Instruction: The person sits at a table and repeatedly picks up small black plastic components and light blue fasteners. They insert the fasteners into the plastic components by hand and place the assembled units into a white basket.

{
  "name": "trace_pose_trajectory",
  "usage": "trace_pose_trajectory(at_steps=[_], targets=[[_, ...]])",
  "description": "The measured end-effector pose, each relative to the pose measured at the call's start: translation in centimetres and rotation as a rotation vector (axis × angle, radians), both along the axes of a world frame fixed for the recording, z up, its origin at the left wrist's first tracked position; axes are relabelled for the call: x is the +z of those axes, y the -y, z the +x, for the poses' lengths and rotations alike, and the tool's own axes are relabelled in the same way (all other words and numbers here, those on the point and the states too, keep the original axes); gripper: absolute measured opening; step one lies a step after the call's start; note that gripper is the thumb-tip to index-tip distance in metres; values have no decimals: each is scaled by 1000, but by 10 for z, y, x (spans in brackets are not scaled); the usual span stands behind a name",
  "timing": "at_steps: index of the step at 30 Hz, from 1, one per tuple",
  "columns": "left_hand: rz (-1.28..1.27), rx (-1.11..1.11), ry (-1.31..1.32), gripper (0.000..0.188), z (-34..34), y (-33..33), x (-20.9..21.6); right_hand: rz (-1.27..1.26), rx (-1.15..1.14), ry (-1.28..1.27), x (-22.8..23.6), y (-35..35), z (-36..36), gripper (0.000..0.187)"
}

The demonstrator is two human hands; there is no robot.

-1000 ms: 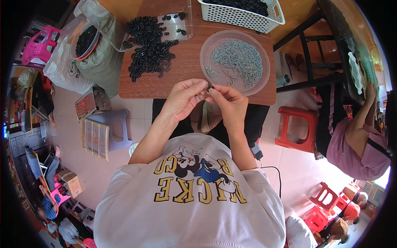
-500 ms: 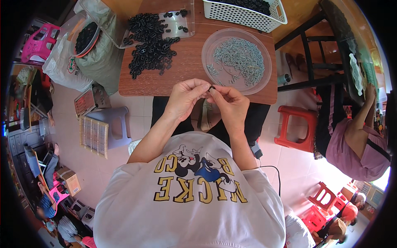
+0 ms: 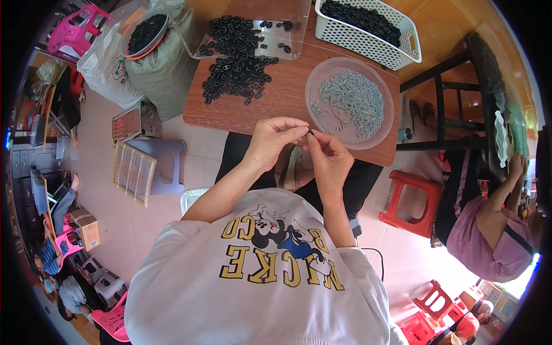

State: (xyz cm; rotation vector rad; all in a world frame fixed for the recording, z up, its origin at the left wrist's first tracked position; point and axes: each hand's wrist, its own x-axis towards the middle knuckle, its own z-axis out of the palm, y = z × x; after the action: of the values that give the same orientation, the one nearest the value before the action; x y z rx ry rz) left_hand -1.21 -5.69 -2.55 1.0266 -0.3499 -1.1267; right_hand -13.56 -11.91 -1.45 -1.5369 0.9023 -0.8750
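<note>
At the near edge of the wooden table [image 3: 282, 103], my left hand [image 3: 270, 144] and my right hand [image 3: 332, 164] meet fingertip to fingertip. Between them is a tiny black piece [image 3: 310, 133], mostly covered by the fingers; both hands are closed in a pinch on it. Beyond them to the left lies a heap of small black oval pieces with holes [image 3: 238, 66], spilling out of a clear tray [image 3: 293, 49]. A round translucent dish [image 3: 313, 95] close to my right hand holds many small silvery screws [image 3: 353, 95].
A white perforated basket [image 3: 368, 40] of black pieces stands at the far right. Sacks [image 3: 158, 86] and a bowl of black pieces [image 3: 148, 34] are left of the table. A red stool [image 3: 402, 210] and a person in pink [image 3: 489, 236] are to the right.
The whole view has swung, so the table and its contents sit further right and lower. My hands stay pinched together over the table edge.
</note>
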Motion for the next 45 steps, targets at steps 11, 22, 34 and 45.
trace_pose_trajectory(at_steps=[11,22,34,45], targets=[[-22,-58,-106,16,6,-9,-4,272,30,128,6,-6,3,12],[-35,-53,-251,15,5,-15,-9,297,52,137,5,-7,-5,11],[-21,-93,123,23,2,-18,-4,247,48,41,9,-12,-9,12],[15,-111,277,26,4,-17,1,280,31,52,7,-13,-8,12]])
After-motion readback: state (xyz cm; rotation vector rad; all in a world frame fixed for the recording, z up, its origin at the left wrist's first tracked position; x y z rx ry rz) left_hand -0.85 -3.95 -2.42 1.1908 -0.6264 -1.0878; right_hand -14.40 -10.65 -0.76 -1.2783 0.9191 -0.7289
